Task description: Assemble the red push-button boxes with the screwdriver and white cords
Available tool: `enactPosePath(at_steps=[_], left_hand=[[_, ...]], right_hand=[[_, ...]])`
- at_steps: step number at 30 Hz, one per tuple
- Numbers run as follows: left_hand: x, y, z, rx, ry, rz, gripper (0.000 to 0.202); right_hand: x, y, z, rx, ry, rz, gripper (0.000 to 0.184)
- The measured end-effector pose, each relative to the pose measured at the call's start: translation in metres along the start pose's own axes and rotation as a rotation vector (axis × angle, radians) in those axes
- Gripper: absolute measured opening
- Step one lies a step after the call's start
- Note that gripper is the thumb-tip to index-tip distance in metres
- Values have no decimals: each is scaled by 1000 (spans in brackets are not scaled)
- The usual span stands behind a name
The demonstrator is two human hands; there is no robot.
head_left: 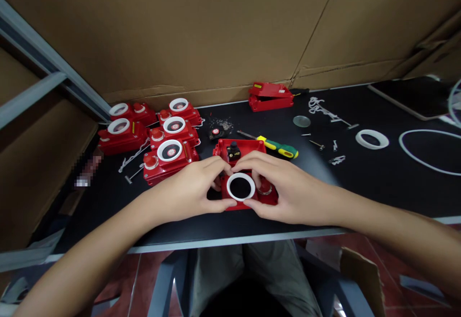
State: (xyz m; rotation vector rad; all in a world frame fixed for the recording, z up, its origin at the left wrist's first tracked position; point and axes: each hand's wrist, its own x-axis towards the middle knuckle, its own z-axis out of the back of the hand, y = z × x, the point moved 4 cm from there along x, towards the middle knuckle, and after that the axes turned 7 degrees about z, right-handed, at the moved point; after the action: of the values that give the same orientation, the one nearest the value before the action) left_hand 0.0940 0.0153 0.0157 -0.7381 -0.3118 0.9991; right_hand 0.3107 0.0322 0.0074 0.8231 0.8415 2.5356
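Observation:
A white ring [241, 175] sits around the black opening in a red alarm box cover [230, 205] near the table's front edge. My left hand [198, 182] curves round the ring's left side, with thumb and fingers on its rim. From the right, my right hand [291, 185] grips the same ring, its thumb at the lower edge. Under my right fingers a red round knob [264, 186] shows on the cover. Right behind lies the open red box base [252, 146] with a black switch block [233, 151] inside. Some fingertips are hidden behind the ring.
Several red alarm boxes [171, 163] with white rings stand at the left. A green-yellow screwdriver [277, 146] lies behind my right hand. Further right are a loose white ring [372, 139], a clear disc [301, 121], small metal parts and a tablet [406, 98]. Cardboard stands behind.

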Motion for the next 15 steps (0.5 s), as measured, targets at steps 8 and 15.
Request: enactPosePath(at_steps=[8, 15], left_hand=[[-1, 2, -1, -63, 3, 13, 38], [0, 1, -1, -62, 5, 16, 39]], right_hand=[[-1, -4, 1, -16, 6, -34, 45], [3, -4, 2, 79, -9, -79, 41]])
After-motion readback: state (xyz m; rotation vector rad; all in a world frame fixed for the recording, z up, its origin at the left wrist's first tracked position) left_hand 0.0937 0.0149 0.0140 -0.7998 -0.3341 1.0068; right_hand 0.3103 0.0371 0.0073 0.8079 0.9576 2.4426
